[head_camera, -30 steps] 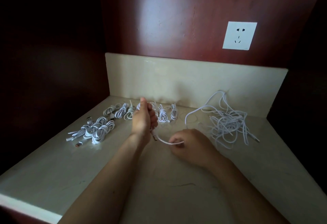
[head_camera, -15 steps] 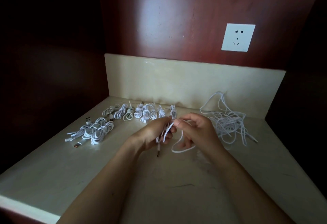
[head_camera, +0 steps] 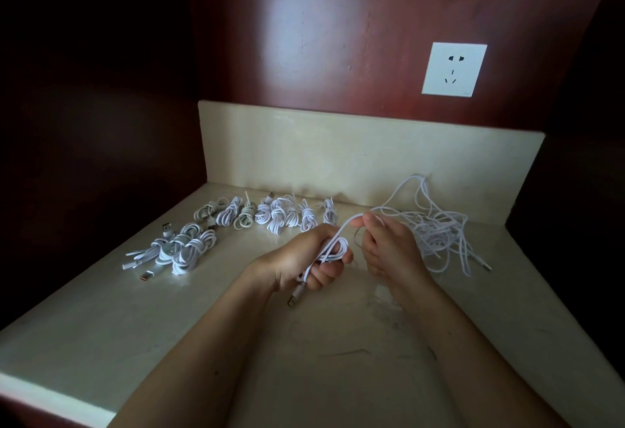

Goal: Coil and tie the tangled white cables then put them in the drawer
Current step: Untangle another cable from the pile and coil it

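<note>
A pale stone counter [head_camera: 236,343] sits in a dark red wooden alcove, with a white socket [head_camera: 454,69] on the back wall. Below and left of the socket, the left hand [head_camera: 304,258] now has a few loops of cable [head_camera: 334,248] wound round its curled fingers, where a second ago it gripped only the end; the plug [head_camera: 295,295] dangles beneath. The right hand [head_camera: 389,248] has risen off the counter and pinches the strand between thumb and fingertip, feeding from the tangle [head_camera: 436,231] right below the socket. Coiling looks well begun; tied bundles [head_camera: 270,217] lie further left of the socket, with no drawer in view.
</note>
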`<state>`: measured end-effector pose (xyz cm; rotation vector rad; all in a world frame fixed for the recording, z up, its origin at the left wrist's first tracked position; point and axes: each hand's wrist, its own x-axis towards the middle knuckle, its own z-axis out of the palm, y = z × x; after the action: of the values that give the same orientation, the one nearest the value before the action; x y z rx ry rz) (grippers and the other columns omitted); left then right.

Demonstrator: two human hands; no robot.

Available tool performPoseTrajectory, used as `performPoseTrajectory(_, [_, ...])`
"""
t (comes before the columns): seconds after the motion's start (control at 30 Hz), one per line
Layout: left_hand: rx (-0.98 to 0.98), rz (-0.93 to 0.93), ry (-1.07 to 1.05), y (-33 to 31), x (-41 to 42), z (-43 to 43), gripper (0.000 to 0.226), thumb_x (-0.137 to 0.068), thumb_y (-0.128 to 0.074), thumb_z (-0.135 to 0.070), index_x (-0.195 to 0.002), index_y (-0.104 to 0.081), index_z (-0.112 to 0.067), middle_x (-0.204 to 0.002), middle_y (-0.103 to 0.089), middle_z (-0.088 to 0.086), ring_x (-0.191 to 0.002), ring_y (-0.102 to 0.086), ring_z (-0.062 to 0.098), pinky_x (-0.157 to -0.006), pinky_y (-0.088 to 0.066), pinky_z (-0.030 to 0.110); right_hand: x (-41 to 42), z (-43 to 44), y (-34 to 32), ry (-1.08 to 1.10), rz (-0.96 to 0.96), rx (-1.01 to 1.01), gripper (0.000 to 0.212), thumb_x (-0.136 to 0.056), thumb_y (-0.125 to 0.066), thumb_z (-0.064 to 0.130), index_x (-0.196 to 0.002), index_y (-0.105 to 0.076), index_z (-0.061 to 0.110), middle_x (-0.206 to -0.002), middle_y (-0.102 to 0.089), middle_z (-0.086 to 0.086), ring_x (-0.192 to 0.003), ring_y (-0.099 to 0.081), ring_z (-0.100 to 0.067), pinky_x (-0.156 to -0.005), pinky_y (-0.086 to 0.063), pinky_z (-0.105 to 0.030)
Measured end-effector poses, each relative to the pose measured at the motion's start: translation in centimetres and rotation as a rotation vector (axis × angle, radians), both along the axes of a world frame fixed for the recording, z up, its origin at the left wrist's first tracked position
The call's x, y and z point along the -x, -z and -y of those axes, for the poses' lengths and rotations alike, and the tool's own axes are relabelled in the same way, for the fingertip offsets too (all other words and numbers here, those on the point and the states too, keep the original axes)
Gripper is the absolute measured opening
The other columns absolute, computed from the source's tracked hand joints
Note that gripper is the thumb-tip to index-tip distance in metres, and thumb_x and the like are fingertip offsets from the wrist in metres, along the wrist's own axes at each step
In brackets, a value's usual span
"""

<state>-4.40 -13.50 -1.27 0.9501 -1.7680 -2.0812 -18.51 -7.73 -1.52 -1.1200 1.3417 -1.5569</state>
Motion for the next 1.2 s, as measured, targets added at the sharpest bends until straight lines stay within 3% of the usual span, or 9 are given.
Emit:
performPoseTrajectory(0.13, [0.095, 0.000, -0.008, -0.1, -0.1, -0.5, 0.059, -0.087, -0.034, -0.075, -0.071, -0.047, -0.020, -0.050, -0.029, -0.007, -0.041, -0.018, 0.005, -0.037, -0.013, 0.016, 0.2, 0.1, 0.2, 0.039, -0.042, 0.016, 0.029, -0.104, -0.043, 0.019, -0.085, -0.062, 0.011, -0.044, -0.028, 0.006, -0.034, -0.021, -0.005, -0.037, -0.018, -0.014])
performPoseTrajectory(0.2, [0.203, 0.001, -0.020, 0.0, -0.1, -0.8, 0.046, -0.090, -0.050, -0.063, -0.072, -0.045, -0.021, -0.051, -0.026, -0.007, -0.042, -0.018, 0.005, -0.039, -0.015, 0.016, 0.2, 0.2, 0.3, 0.045, -0.066, 0.029, 0.029, -0.104, -0.043, 0.019, -0.084, -0.063, 0.011, -0.044, -0.029, 0.007, -0.035, -0.022, -0.005, -0.037, -0.018, -0.014])
performPoseTrajectory(0.4, [0.371, -0.089, -0.216, 0.5, 0.1, -0.3, 0.040, -0.101, -0.039, -0.045, -0.077, -0.054, -0.017, -0.048, -0.038, -0.006, -0.042, -0.032, 0.009, -0.041, -0.029, 0.020, 0.6, 0.4, 0.7, 0.131, -0.151, 0.083, 0.023, -0.099, -0.052, 0.017, -0.083, -0.067, 0.008, -0.044, -0.037, 0.011, -0.038, -0.031, -0.002, -0.039, -0.026, -0.015])
performPoseTrajectory(0.53, [0.492, -0.178, -0.381, 0.9, 0.0, 0.5, 0.038, -0.103, -0.037, -0.042, -0.101, -0.068, -0.020, -0.060, -0.056, -0.006, -0.045, -0.039, 0.007, -0.045, -0.035, 0.020, 0.7, 1.0, 1.4, 0.255, -0.386, 0.197, 0.021, -0.095, -0.060, 0.020, -0.074, -0.064, 0.015, -0.053, -0.051, 0.014, -0.053, -0.045, -0.001, -0.054, -0.036, -0.020])
performPoseTrajectory(0.67, [0.225, -0.411, -0.491, 0.6, 0.1, 1.1, 0.035, -0.103, -0.039, -0.036, -0.103, -0.068, -0.016, -0.089, -0.070, 0.004, -0.049, -0.044, 0.008, -0.048, -0.035, 0.021, 0.5, 1.0, 2.4, 0.253, -0.535, 0.220, 0.031, -0.089, -0.049, 0.041, -0.085, -0.064, 0.014, -0.062, -0.053, 0.003, -0.060, -0.050, -0.011, -0.062, -0.042, -0.035])
performPoseTrajectory(0.8, [0.079, -0.498, -0.540, 0.7, -0.1, 1.6, 0.038, -0.104, -0.037, -0.036, -0.106, -0.068, -0.015, -0.102, -0.072, 0.004, -0.053, -0.050, 0.007, -0.045, -0.036, 0.018, 0.1, 0.7, 2.8, 0.202, -0.739, 0.160, 0.028, -0.090, -0.046, 0.044, -0.094, -0.065, 0.024, -0.078, -0.065, 0.006, -0.076, -0.061, -0.014, -0.073, -0.050, -0.039])
performPoseTrajectory(0.97, [-0.024, -0.582, -0.639, 0.3, 0.0, 2.1, 0.039, -0.105, -0.031, -0.037, -0.103, -0.064, -0.017, -0.086, -0.076, -0.004, -0.054, -0.054, 0.001, -0.045, -0.041, 0.013, -0.4, 0.4, 3.3, 0.101, -0.935, 0.158, 0.037, -0.095, -0.044, 0.033, -0.128, -0.063, 0.034, -0.119, -0.070, 0.008, -0.110, -0.063, -0.009, -0.089, -0.049, -0.028])
performPoseTrajectory(1.13, [-0.084, -0.739, -0.784, 0.4, -0.2, 2.2, 0.037, -0.105, -0.034, -0.035, -0.086, -0.058, -0.013, -0.059, -0.066, -0.002, -0.063, -0.065, 0.012, -0.063, -0.055, 0.023, -0.8, 0.4, 3.8, -0.067, -1.045, 0.166, 0.041, -0.095, -0.042, 0.030, -0.132, -0.061, 0.026, -0.120, -0.069, -0.001, -0.112, -0.061, -0.017, -0.093, -0.047, -0.035])
performPoseTrajectory(1.2, [-0.162, -0.834, -0.815, 0.2, -0.4, 2.3, 0.038, -0.105, -0.034, -0.038, -0.079, -0.051, -0.016, -0.048, -0.047, -0.007, -0.044, -0.053, 0.007, -0.047, -0.049, 0.019, -1.0, 0.3, 3.9, -0.108, -1.093, 0.159, 0.041, -0.093, -0.040, 0.034, -0.119, -0.069, 0.022, -0.102, -0.070, -0.001, -0.101, -0.061, -0.019, -0.085, -0.048, -0.036])
